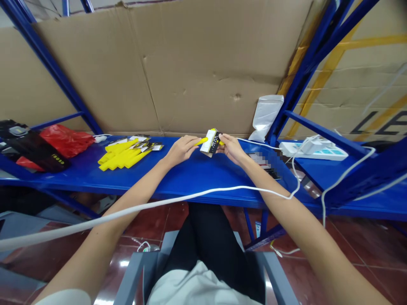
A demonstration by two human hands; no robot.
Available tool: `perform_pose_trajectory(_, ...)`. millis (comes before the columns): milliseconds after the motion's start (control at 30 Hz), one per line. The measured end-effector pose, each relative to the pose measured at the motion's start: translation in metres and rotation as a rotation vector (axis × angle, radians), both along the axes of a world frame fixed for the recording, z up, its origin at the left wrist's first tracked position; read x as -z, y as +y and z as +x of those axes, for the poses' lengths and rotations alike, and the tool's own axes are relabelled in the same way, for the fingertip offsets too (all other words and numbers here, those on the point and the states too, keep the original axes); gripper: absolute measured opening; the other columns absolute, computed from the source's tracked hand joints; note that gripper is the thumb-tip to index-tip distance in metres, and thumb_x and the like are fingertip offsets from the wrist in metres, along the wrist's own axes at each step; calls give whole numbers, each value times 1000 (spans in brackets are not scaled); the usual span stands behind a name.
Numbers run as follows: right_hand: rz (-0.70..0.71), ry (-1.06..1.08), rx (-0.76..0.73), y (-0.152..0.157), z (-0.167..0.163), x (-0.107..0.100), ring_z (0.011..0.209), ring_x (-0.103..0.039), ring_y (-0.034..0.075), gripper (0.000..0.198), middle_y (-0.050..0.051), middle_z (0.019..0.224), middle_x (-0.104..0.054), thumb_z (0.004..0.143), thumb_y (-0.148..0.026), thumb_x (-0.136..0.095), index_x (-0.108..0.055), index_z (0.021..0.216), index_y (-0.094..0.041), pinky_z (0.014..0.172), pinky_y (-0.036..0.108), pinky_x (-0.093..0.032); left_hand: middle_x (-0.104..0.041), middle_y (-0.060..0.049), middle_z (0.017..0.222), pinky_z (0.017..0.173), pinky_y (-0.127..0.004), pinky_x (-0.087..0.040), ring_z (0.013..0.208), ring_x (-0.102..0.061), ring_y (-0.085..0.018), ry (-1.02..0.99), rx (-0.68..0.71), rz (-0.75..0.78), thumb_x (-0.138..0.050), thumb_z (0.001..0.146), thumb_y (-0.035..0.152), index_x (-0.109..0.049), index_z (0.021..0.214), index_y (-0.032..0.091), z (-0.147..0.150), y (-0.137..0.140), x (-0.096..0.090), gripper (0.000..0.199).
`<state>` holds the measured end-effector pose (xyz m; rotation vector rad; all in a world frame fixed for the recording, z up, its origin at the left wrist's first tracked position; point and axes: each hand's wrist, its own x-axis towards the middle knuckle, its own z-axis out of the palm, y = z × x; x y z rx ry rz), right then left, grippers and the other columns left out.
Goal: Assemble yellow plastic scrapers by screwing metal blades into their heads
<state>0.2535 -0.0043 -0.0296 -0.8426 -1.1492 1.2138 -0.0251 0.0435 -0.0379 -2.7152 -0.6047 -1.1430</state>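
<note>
My left hand (182,150) is closed on a slim yellow tube (201,141), whose end reaches the black-and-white printed card (210,143). At the card's right side, my right hand (232,148) pinches its edge, where a bit of yellow also shows by the fingers. Both hands are just above the blue shelf top, near its middle. Left of them lies a pile of yellow tubes (122,156) with similar black-and-white cards at their far ends. How the tube and card are joined cannot be made out.
A black bottle (34,146) and a red plastic bag (68,140) are at the left. White cable (190,196) crosses in front of my forearms. A power strip (318,151) sits at the right, a white pouch (266,116) against the cardboard (206,63) behind.
</note>
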Motion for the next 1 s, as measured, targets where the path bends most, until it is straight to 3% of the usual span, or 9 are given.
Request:
perform_pose_trajectory(100, -16, 1, -4, -2, -2, 0, 59, -71, 16, 36, -2, 76, -76, 94, -54, -91, -70, 99, -25, 58, 28, -63, -77, -17, 142, 114, -56, -59, 132, -72, -32, -13, 24, -46, -69, 111, 40, -68, 159, 25, 4, -3, -1, 50)
perform_pose_trajectory(233, -24, -12, -4, -5, -7, 1, 62, -73, 16, 38, -2, 84, -80, 93, -51, -90, -75, 119, -28, 61, 29, -64, -73, -19, 151, 115, -58, -59, 134, -72, -37, -21, 47, -221, -89, 92, 64, -58, 169, 25, 2, -4, 0, 91)
perform_pose_trajectory(333, -30, -33, -29, -7, -10, 3, 63, -73, 16, 37, -1, 84, -80, 92, -55, -90, -77, 113, -27, 61, 29, -63, -70, -21, 158, 105, -57, -64, 131, -74, -39, -27, 57, -355, -94, 81, 74, -49, 176, 28, -1, -4, 0, 114)
perform_pose_trajectory(467, -31, -55, -66, -8, -13, 6, 64, -74, 17, 38, -1, 82, -78, 90, -60, -91, -77, 102, -27, 61, 29, -63, -57, -21, 173, 105, -57, -65, 144, -67, -43, -7, 95, -381, -97, 76, 75, -35, 184, 35, 2, -6, 1, 130)
perform_pose_trajectory(633, -30, -65, -75, -8, -14, 7, 63, -75, 18, 37, -1, 86, -80, 91, -58, -92, -79, 109, -27, 59, 30, -63, -53, -21, 174, 108, -58, -64, 148, -62, -44, 36, 150, -351, -99, 76, 74, -29, 186, 37, 6, -9, 1, 135)
perform_pose_trajectory(800, -42, -65, -65, -8, -12, 6, 62, -76, 17, 39, -1, 87, -81, 94, -51, -90, -78, 123, -28, 55, 28, -61, -59, -19, 163, 111, -62, -63, 140, -66, -42, 51, 110, -369, -100, 73, 74, -36, 183, 36, 5, -11, 0, 133)
perform_pose_trajectory(900, -59, -70, -70, -9, -13, 6, 61, -76, 17, 35, -1, 86, -81, 96, -50, -89, -78, 120, -28, 55, 28, -63, -58, -19, 163, 115, -64, -61, 144, -64, -42, 64, 95, -380, -99, 76, 72, -40, 181, 35, 5, -12, 0, 125)
perform_pose_trajectory(1000, -88, -73, -76, -8, -14, 8, 61, -76, 17, 27, -1, 84, -80, 100, -49, -85, -76, 114, -27, 55, 28, -65, -46, -21, 176, 119, -65, -59, 158, -53, -45, 67, 122, -373, -97, 81, 68, -40, 180, 33, 6, -12, 1, 120)
